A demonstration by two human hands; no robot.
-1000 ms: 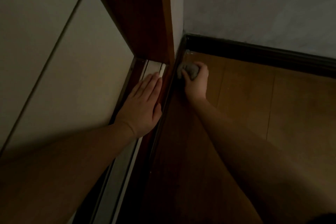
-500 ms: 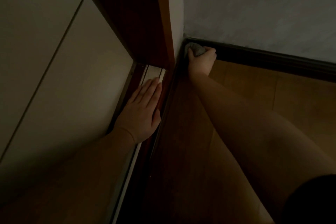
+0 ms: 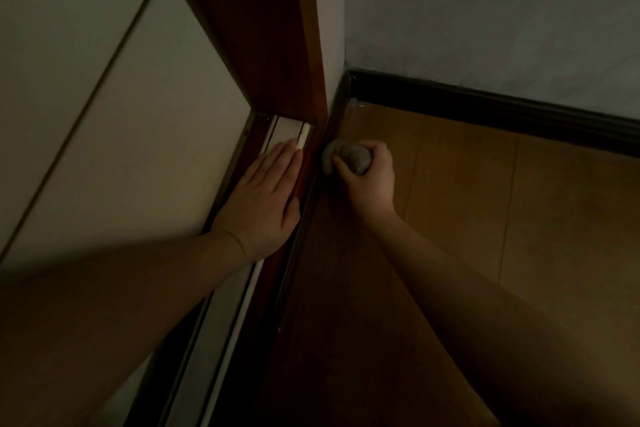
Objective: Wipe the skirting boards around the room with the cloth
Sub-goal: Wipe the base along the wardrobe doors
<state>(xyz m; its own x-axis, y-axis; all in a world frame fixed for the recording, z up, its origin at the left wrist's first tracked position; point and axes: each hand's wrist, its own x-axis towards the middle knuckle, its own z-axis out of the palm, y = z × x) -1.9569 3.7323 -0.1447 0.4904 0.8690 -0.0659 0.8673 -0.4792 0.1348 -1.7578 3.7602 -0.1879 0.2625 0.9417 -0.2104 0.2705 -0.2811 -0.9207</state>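
The right hand [image 3: 369, 180] clenches a balled grey cloth [image 3: 348, 158], pressing it against the dark skirting board [image 3: 337, 114] just left of the grip. The left hand [image 3: 265, 199] lies flat on the door threshold [image 3: 287, 128], likely bracing.

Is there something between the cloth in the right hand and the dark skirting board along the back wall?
Nothing visible. The right hand grips the cloth low beside the door frame, and only bare wooden floor lies between it and the skirting board.
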